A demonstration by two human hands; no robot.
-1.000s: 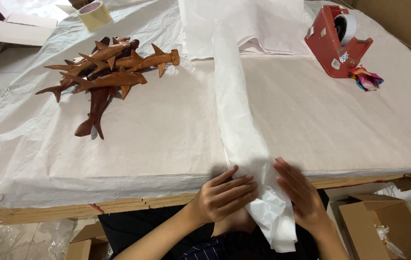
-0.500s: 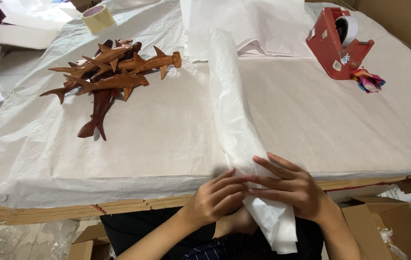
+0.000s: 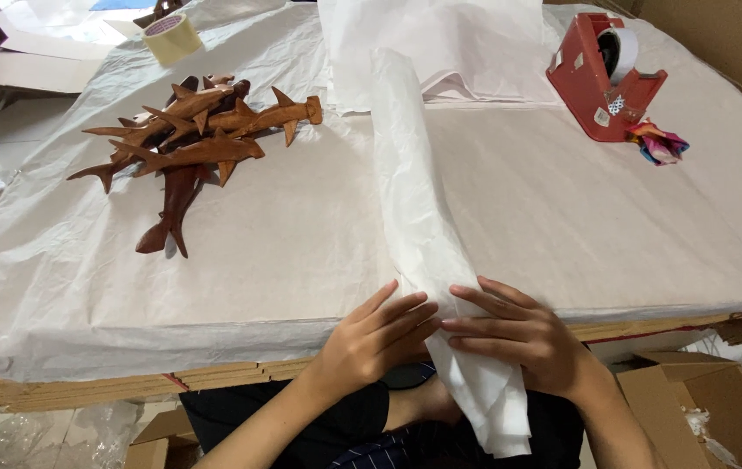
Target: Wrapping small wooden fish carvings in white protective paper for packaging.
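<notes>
step: rolling the white paper bundle [image 3: 423,234], lying near-to-far down the counter [image 3: 562,217].
hands: my left hand [image 3: 379,334] and right hand [image 3: 518,334] both grasp its near end.
next: needs firm, even tucking, i judge.

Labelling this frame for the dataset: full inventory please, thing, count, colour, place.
paper-wrapped roll: one, white, lying lengthwise down the middle of the table, near end hanging over the edge
wooden fish carvings: a pile, count unclear, brown, table's far left
tape dispenser: one, red, white roll in it, far right
tape roll: one, pale yellow, far left
loose paper sheets: a stack, white, far middle
crumpled scrap: one, multicoloured, beside the dispenser
table covering: white paper, over the whole top
cardboard boxes: brown, on the floor, lower right and lower left
left hand: on the roll's near end, from the left
right hand: fingers laid across the roll's near end
</notes>
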